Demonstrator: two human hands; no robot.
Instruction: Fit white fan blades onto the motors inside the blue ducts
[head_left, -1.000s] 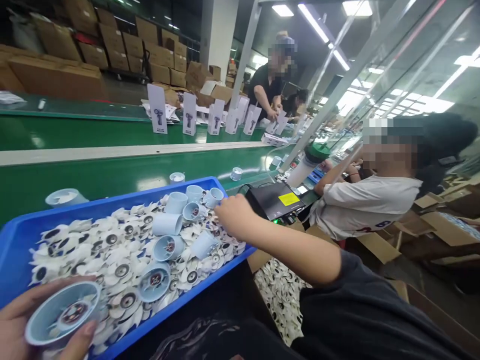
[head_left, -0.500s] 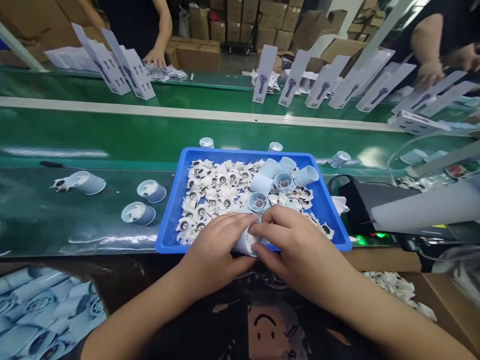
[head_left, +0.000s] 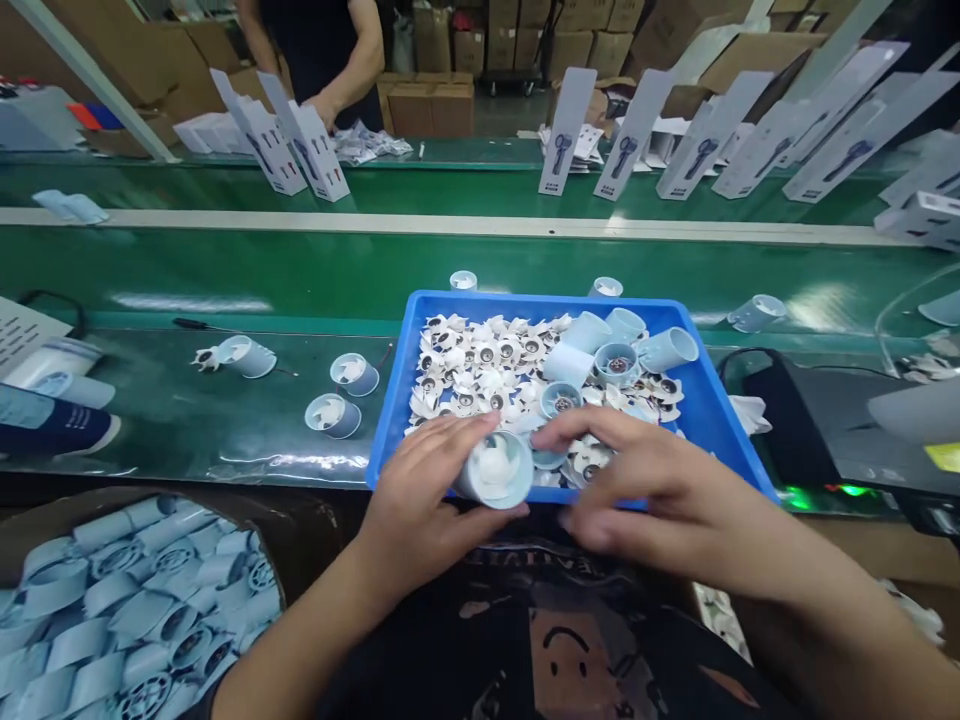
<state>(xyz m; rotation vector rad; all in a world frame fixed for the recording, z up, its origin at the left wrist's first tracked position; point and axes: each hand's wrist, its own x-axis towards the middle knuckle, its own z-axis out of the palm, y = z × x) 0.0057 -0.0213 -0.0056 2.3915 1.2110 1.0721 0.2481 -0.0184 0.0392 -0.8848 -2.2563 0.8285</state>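
Note:
My left hand (head_left: 427,495) is closed round a pale blue fan housing (head_left: 495,468) with a white impeller inside it, held over the near edge of the blue tray (head_left: 712,415). My right hand (head_left: 637,490) hovers just right of the housing with fingers spread and somewhat blurred, its fingertips over the tray's near edge. The tray holds a heap of white fan impellers (head_left: 480,375) and several pale blue housings (head_left: 619,360).
Three assembled housings (head_left: 334,412) lie on the green conveyor (head_left: 225,270) left of the tray. A box of blue housings (head_left: 127,610) sits at lower left. A black device (head_left: 825,420) stands right. White product cartons (head_left: 566,145) line the far belt, where another person (head_left: 330,50) works.
The view swung from the right-hand co-worker back to the tray. My hands met at the housing, then my right hand drew away, leaving the housing with its impeller in my left.

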